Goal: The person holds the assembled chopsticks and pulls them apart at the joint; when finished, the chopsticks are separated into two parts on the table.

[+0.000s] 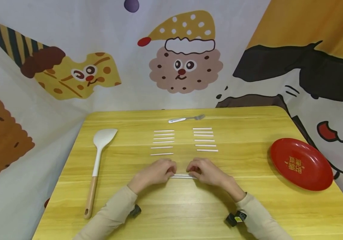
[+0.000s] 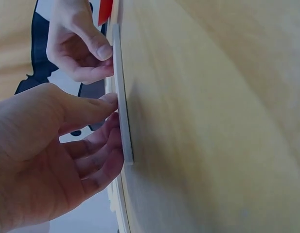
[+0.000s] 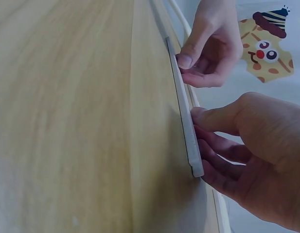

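Two slim white sticks lie side by side near the table's middle, crosswise between the hands. At their left end my left hand has its thumb and fingers bent together, pinching the farther stick. My right hand does likewise at the right end. In the left wrist view the nearer stick passes in front of the left fingertips. From the right wrist, the same stick lies along the wood, right at the right thumb; the farther one is mostly hidden behind it.
Beyond the hands, similar white sticks lie in a left column and a right column. A fork lies behind them. On the left is a white spatula with a wooden handle; on the right, a red oval plate.
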`<control>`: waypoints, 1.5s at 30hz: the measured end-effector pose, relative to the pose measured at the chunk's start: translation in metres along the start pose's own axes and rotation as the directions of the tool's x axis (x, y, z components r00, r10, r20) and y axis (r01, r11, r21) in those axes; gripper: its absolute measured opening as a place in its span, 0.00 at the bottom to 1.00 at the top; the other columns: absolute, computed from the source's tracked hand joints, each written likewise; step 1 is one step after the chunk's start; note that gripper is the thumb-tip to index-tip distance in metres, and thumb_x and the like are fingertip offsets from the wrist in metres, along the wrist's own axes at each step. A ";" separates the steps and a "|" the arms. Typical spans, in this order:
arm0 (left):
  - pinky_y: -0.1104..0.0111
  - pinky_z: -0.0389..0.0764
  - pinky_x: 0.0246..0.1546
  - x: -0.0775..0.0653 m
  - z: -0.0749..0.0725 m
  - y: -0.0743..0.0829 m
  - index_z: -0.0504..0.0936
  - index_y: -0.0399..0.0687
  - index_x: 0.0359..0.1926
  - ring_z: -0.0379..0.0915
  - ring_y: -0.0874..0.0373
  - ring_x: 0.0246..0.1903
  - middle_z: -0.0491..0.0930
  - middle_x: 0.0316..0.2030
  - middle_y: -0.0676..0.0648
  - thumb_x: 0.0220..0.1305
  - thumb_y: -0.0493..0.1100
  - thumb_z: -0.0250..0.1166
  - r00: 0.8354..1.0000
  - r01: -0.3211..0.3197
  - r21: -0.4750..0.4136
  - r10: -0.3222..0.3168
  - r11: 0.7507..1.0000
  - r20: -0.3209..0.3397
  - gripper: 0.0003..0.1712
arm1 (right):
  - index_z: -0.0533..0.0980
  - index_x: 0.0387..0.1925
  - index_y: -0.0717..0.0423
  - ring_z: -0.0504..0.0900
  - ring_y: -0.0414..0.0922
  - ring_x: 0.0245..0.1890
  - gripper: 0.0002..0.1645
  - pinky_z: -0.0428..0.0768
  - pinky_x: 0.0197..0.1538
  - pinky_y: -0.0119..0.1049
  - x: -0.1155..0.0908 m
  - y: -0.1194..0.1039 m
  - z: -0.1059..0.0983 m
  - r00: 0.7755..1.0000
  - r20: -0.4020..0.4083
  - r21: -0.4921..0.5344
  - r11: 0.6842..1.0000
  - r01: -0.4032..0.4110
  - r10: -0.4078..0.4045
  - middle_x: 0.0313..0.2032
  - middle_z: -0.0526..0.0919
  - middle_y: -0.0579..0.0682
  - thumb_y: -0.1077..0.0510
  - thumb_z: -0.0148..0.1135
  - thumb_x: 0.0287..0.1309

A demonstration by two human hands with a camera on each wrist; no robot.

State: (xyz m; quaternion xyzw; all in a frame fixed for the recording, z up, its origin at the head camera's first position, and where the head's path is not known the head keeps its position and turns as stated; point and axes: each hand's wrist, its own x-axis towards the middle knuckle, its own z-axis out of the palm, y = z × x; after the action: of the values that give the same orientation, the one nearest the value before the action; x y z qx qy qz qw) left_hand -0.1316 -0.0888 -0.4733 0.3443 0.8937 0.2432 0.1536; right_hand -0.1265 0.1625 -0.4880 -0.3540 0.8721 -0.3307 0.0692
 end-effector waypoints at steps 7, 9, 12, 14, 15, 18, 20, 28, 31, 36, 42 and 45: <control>0.74 0.75 0.32 0.003 0.001 0.000 0.81 0.47 0.36 0.69 0.64 0.31 0.76 0.32 0.54 0.68 0.34 0.64 1.000 -0.011 0.036 0.012 0.999 -0.025 0.04 | 0.84 0.39 0.56 0.81 0.35 0.34 0.06 0.82 0.38 0.27 0.002 -0.003 0.001 1.000 -0.005 -0.016 1.000 0.009 -0.009 0.35 0.83 0.46 0.65 0.70 0.60; 0.74 0.74 0.32 0.003 0.001 0.000 0.80 0.47 0.36 0.69 0.64 0.31 0.76 0.32 0.54 0.68 0.34 0.64 0.999 -0.003 0.034 0.004 0.999 -0.035 0.04 | 0.84 0.39 0.56 0.81 0.35 0.34 0.06 0.82 0.38 0.27 0.003 -0.003 0.002 0.999 -0.015 -0.044 0.999 0.032 -0.032 0.35 0.83 0.46 0.66 0.69 0.60; 0.73 0.75 0.33 0.003 0.001 0.001 0.81 0.46 0.37 0.69 0.64 0.31 0.76 0.33 0.54 0.69 0.35 0.63 0.999 -0.001 0.030 0.003 1.000 -0.053 0.03 | 0.84 0.39 0.56 0.79 0.36 0.33 0.05 0.81 0.37 0.28 0.004 -0.003 0.002 0.997 -0.036 -0.086 0.994 0.060 -0.064 0.35 0.83 0.46 0.67 0.68 0.61; 0.74 0.75 0.33 0.002 0.001 0.000 0.81 0.46 0.38 0.69 0.64 0.31 0.76 0.33 0.54 0.69 0.37 0.63 0.998 -0.001 0.028 0.003 1.000 -0.065 0.01 | 0.84 0.39 0.56 0.78 0.37 0.34 0.06 0.81 0.37 0.28 0.005 -0.002 0.003 0.995 -0.052 -0.106 0.992 0.075 -0.081 0.35 0.82 0.46 0.67 0.67 0.62; 0.74 0.75 0.32 0.002 0.001 0.000 0.81 0.47 0.39 0.69 0.64 0.31 0.76 0.34 0.54 0.70 0.37 0.63 0.997 -0.003 0.027 0.005 1.000 -0.073 0.01 | 0.84 0.40 0.56 0.78 0.37 0.34 0.06 0.81 0.38 0.28 0.005 -0.002 0.003 0.994 -0.062 -0.113 0.990 0.081 -0.088 0.35 0.82 0.46 0.66 0.67 0.62; 0.74 0.73 0.30 0.001 0.000 0.000 0.81 0.49 0.39 0.67 0.65 0.29 0.74 0.33 0.55 0.71 0.40 0.63 0.994 -0.011 0.020 0.013 1.000 -0.105 0.02 | 0.84 0.42 0.56 0.77 0.38 0.36 0.08 0.82 0.40 0.28 0.005 -0.001 0.005 0.988 -0.098 -0.130 0.986 0.107 -0.120 0.37 0.81 0.47 0.67 0.66 0.62; 0.75 0.73 0.29 0.002 -0.002 0.000 0.81 0.49 0.38 0.66 0.64 0.29 0.72 0.33 0.55 0.72 0.41 0.63 0.988 -0.028 0.021 0.031 0.999 -0.149 0.03 | 0.84 0.43 0.56 0.78 0.39 0.37 0.10 0.83 0.42 0.29 0.006 0.000 0.005 0.981 -0.131 -0.143 0.982 0.127 -0.145 0.39 0.80 0.48 0.68 0.66 0.61; 0.77 0.72 0.25 0.003 -0.009 0.010 0.79 0.42 0.38 0.65 0.66 0.24 0.72 0.27 0.55 0.73 0.36 0.59 0.946 -0.092 0.063 0.107 0.994 -0.305 0.04 | 0.81 0.47 0.60 0.78 0.39 0.33 0.17 0.82 0.37 0.24 0.013 -0.011 -0.003 0.950 -0.245 -0.141 0.977 0.161 -0.192 0.40 0.78 0.52 0.75 0.63 0.57; 0.79 0.70 0.21 0.002 -0.012 0.016 0.79 0.41 0.39 0.63 0.67 0.22 0.72 0.25 0.55 0.73 0.35 0.58 0.936 -0.092 0.091 0.117 0.992 -0.331 0.05 | 0.80 0.47 0.60 0.80 0.40 0.31 0.16 0.81 0.35 0.23 0.017 -0.015 -0.005 0.939 -0.261 -0.138 0.972 0.193 -0.223 0.41 0.80 0.53 0.74 0.64 0.58; 0.80 0.68 0.20 0.000 -0.014 0.023 0.84 0.40 0.38 0.63 0.68 0.21 0.78 0.26 0.52 0.72 0.35 0.61 0.915 -0.119 0.079 0.140 0.990 -0.378 0.06 | 0.81 0.42 0.61 0.85 0.43 0.35 0.11 0.84 0.40 0.25 0.022 -0.021 -0.003 0.924 -0.284 -0.119 0.965 0.232 -0.257 0.38 0.84 0.52 0.72 0.68 0.58; 0.81 0.65 0.19 -0.006 -0.013 0.024 0.84 0.43 0.33 0.60 0.70 0.19 0.75 0.22 0.55 0.70 0.36 0.64 0.893 -0.111 0.084 0.136 0.990 -0.428 0.07 | 0.79 0.38 0.64 0.85 0.43 0.34 0.06 0.83 0.41 0.21 0.021 -0.023 0.000 0.894 -0.308 -0.120 0.945 0.303 -0.325 0.34 0.84 0.51 0.71 0.67 0.59; 0.81 0.63 0.18 -0.012 -0.014 0.027 0.83 0.46 0.31 0.58 0.71 0.18 0.72 0.19 0.57 0.69 0.36 0.65 0.878 -0.114 0.104 0.149 0.988 -0.455 0.07 | 0.78 0.38 0.64 0.84 0.41 0.33 0.09 0.81 0.40 0.19 0.019 -0.026 -0.001 0.870 -0.314 -0.156 0.924 0.349 -0.381 0.33 0.83 0.51 0.73 0.68 0.57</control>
State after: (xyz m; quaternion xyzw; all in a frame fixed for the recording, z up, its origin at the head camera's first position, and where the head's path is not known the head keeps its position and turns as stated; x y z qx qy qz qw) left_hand -0.1153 -0.0844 -0.4458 0.3420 0.8876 0.2943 -0.0926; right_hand -0.1258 0.1368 -0.4689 -0.4531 0.8027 -0.3523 -0.1620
